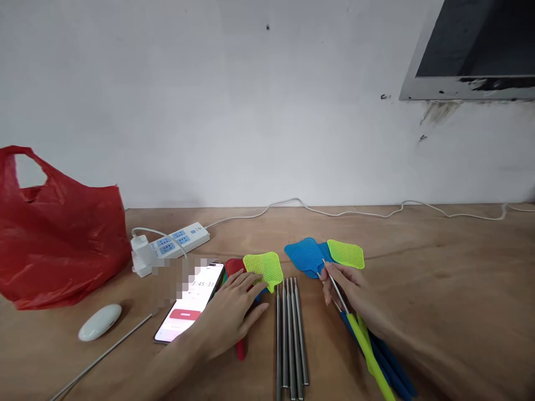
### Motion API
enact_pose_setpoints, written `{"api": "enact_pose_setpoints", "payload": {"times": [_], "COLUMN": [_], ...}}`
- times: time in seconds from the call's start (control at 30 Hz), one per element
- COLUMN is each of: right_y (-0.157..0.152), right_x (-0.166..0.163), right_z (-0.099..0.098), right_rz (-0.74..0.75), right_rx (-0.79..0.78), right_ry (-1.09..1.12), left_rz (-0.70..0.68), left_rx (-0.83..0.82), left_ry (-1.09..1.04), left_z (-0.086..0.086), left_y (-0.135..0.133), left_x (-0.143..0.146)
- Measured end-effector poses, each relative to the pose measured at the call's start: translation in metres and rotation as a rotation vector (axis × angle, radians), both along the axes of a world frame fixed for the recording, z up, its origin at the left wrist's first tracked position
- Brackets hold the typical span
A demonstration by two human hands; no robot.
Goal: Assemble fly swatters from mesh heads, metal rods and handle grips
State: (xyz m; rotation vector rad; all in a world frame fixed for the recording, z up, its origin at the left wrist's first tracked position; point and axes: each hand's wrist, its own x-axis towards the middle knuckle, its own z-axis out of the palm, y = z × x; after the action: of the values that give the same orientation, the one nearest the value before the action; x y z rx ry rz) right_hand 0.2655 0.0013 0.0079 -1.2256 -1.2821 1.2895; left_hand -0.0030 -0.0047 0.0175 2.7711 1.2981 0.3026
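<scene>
Right of metal rods (291, 340), right hand (351, 287) pinches lime-handled shaft (339, 296): probably light, stiff; grip by handle (366, 351). Left of rods, left hand (229, 314) spread over lime mesh (270, 267).

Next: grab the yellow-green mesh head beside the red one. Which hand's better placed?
Left, I'd say. The left hand has fingers overlapping that yellow-green mesh head; the right hand pinches a slim metal shaft, beyond the metal rods.
</scene>
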Motion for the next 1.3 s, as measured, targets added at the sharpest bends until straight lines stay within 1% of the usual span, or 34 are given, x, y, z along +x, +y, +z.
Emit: {"api": "enact_pose_setpoints", "payload": {"times": [0.13, 0.27, 0.37, 0.47, 0.6, 0.7, 0.8, 0.9, 1.07, 1.2, 1.3], "right_y": [0.001, 0.002, 0.003, 0.002, 0.001, 0.002, 0.003, 0.0, -0.013, -0.022, -0.024], "right_x": [0.001, 0.001, 0.002, 0.002, 0.004, 0.006, 0.007, 0.005, -0.002, -0.009, -0.012], "right_z": [-0.007, -0.011, -0.01, -0.006, -0.003, -0.004, -0.004, -0.002, 0.002, -0.003, -0.007], "right_rz": [-0.035, -0.072, -0.102, -0.14, -0.225, -0.253, -0.239, -0.196, -0.035, 0.057, 0.043], "right_rx": [-0.045, -0.068, -0.065, -0.045, -0.022, -0.026, -0.057, -0.07, -0.036, 0.018, 0.046], "right_ry": [0.128, 0.217, 0.253, 0.268, 0.298, 0.39, 0.51, 0.575, 0.594, 0.566, 0.53], "left_rz": [-0.004, 0.021, 0.021, 0.01, -0.002, -0.01, -0.027, -0.027, -0.003, 0.055, 0.066], "left_rx": [-0.002, 0.045, 0.069, 0.084, 0.103, 0.101, 0.042, -0.087, -0.312, -0.382, -0.404], "left_ry": [-0.05, -0.082, -0.064, -0.059, -0.076, -0.145, -0.266, -0.397, -0.553, -0.609, -0.572], "left_z": [-0.001, -0.011, -0.018, -0.021, -0.022, -0.019, -0.013, -0.007, -0.006, -0.011, -0.011], "left_y": [-0.001, 0.003, 0.005, 0.007, 0.006, 0.004, -0.003, -0.012, -0.023, -0.023, -0.024], "left_x": [-0.006, -0.007, -0.008, -0.009, -0.012, -0.012, -0.01, -0.005, 0.005, 0.009, 0.01]}}
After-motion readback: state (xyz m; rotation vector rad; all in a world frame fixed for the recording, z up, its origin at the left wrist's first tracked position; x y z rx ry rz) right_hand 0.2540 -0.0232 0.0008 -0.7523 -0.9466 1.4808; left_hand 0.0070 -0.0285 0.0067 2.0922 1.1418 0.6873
